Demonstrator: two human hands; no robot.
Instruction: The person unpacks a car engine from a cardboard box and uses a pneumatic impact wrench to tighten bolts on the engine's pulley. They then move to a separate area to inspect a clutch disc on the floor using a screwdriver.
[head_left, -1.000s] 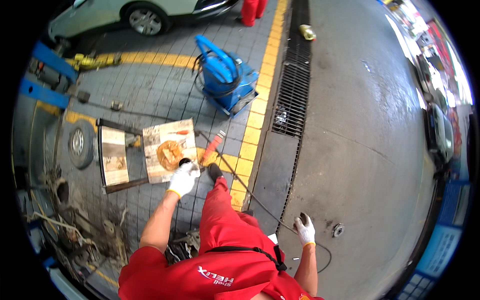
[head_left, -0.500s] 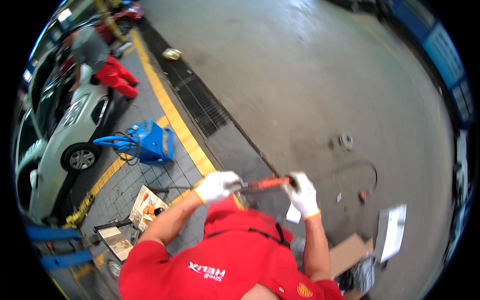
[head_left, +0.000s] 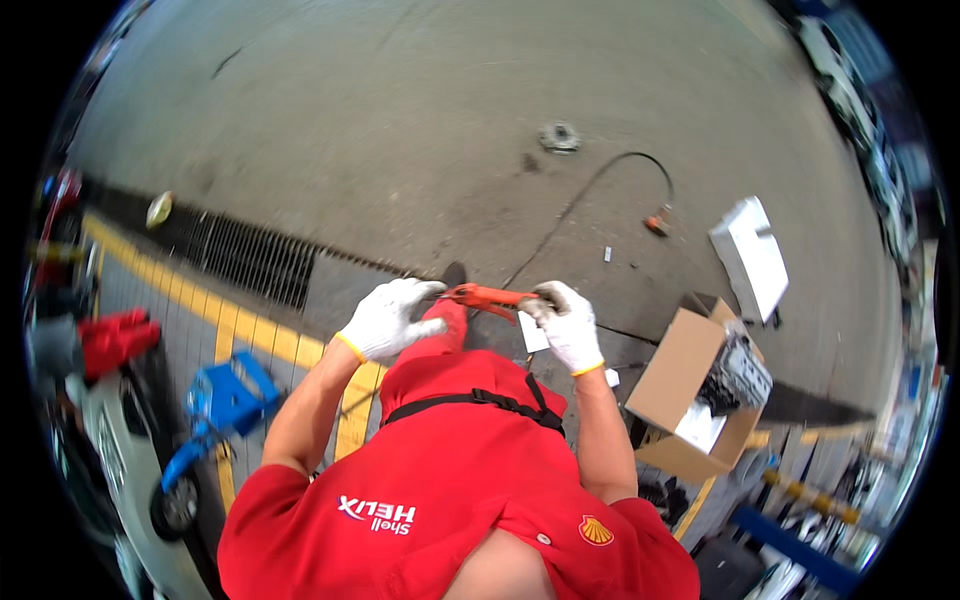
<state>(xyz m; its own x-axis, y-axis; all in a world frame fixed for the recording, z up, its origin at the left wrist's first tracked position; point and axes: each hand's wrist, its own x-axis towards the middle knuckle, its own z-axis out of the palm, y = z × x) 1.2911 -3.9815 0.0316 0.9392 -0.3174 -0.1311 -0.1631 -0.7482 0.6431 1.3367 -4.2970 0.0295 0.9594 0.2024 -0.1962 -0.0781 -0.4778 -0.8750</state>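
My right hand [head_left: 565,325], in a white glove, is closed around one end of an orange hand tool [head_left: 492,297], held crosswise in front of my red trousers. My left hand [head_left: 390,320], also gloved, is beside the tool's other end, thumb apart from curved fingers; whether its fingertips touch the tool is unclear. Past my foot lie a black hose [head_left: 620,160] with an orange fitting [head_left: 657,223] and a round metal part [head_left: 559,137] on the concrete floor.
An open cardboard box [head_left: 676,370] with metal parts and a white foam piece [head_left: 745,260] are at right. A drain grate [head_left: 250,260] crosses left. Beyond it are a blue machine [head_left: 225,400], a parked car [head_left: 130,470] and a co-worker in red trousers [head_left: 115,340].
My view has swung right, away from the boards and car. My hands came up together onto the orange tool; since then my left hand has loosened and moved slightly left.
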